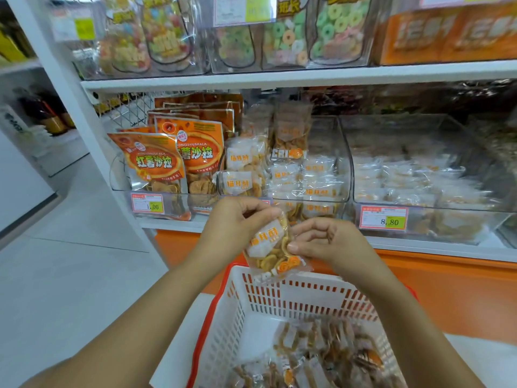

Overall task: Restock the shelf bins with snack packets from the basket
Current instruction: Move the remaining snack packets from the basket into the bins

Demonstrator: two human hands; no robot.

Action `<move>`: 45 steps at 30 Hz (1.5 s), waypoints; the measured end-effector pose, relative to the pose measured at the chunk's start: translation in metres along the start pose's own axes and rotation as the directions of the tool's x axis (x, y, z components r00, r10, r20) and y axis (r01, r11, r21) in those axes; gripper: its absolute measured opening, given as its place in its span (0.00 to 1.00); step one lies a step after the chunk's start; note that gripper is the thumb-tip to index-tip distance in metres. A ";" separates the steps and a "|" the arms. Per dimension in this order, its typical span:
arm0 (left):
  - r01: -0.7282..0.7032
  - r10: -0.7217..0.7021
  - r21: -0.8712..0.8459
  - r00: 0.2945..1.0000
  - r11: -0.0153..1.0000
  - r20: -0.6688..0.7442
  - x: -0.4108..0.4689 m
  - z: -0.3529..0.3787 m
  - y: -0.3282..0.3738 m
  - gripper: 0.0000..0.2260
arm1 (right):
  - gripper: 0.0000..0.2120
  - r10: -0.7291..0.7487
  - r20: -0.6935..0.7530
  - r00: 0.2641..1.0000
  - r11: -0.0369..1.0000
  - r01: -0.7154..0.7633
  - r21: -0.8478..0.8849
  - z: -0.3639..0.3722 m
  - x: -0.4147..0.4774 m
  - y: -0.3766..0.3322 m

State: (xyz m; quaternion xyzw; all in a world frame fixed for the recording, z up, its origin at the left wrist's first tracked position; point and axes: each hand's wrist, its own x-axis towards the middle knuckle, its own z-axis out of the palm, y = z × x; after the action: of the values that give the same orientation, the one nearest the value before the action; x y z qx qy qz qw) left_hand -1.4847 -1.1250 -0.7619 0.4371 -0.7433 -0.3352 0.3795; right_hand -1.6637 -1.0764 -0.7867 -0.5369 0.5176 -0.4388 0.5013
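Just above the far rim of the white slotted plastic basket with a red frame [293, 295], 2 hands hold 1 small clear-film snack packet [268, 245], which shows a white label with orange characters and thin golden crisp slices inside. The packet's long axis runs nearly upright with a slight tilt, its sealed lower end hanging toward the basket. The left hand [232, 222] has its fingers [263, 212] curled and pinching the packet's upper end. The right hand [330, 239] pinches the right edge between thumb and curled fingers [296, 247]. The move ahead turns on 1 relation: the clear rigid plastic shelf bin [342, 152], already part-filled with matching white-labelled packets [316, 191], lies straight beyond and above the hands, so the packet's upper end already points toward its open top. The left hand, on that leading end, looks the better placed to carry it up and in. The film is glossy, crinkly and slippery, and its contents are brittle, so a light pinch suits it. More crumpled packets [321, 357] lie loose on the basket floor. Tall glossy orange foil bags [156, 161] fill the neighbouring bin to the left.
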 end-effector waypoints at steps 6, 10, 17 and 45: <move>-0.118 0.128 0.177 0.991 0.977 -0.047 0.019 -0.006 0.004 0.08 | 0.15 0.013 0.044 0.999 0.989 -0.006 -0.149 0.004 0.013 -0.010; -0.121 0.134 0.126 0.985 0.985 -0.105 0.034 -0.018 0.001 0.10 | 0.14 0.018 0.041 0.999 0.990 -0.012 -0.142 0.002 0.024 -0.021; 0.069 -0.026 0.158 0.965 0.985 -0.260 0.056 -0.042 -0.029 0.11 | 0.09 0.010 -0.175 0.984 0.974 -0.050 -0.222 -0.023 0.054 -0.050; 0.081 -0.024 0.383 0.988 0.920 -0.151 0.064 -0.028 -0.050 0.03 | 0.08 -0.294 -0.525 0.799 0.742 -0.155 -0.652 -0.035 0.205 -0.042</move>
State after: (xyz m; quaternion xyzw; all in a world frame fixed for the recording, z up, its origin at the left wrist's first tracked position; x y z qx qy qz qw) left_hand -1.4620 -1.2068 -0.7729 0.5463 -0.7537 -0.1592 0.3287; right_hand -1.6769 -1.2854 -0.7513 -0.5330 0.7479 -0.3895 0.0690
